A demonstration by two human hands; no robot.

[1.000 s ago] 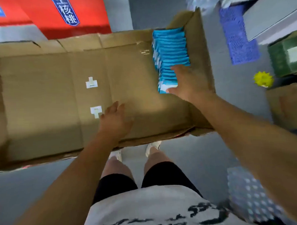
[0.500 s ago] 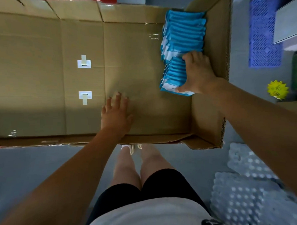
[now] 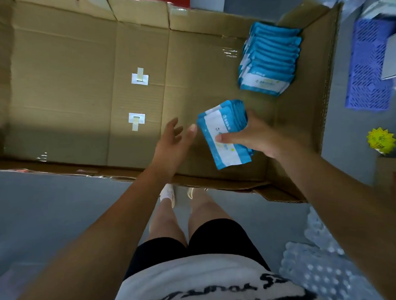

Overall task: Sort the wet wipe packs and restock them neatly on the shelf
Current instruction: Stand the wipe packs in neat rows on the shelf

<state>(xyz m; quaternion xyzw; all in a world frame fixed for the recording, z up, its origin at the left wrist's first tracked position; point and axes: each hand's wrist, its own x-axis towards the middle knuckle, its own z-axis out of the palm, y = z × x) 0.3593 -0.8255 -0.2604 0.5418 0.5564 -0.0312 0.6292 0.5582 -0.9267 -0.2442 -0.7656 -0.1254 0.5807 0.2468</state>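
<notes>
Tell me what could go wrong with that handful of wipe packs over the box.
1. The right hand alone pinches a fanned bunch of packs; the left hand is open beside it, not under it, so outer packs may slip into the cardboard box.
2. The row of packs in the corner leans with nothing bracing its front, so it might topple flat.
</notes>
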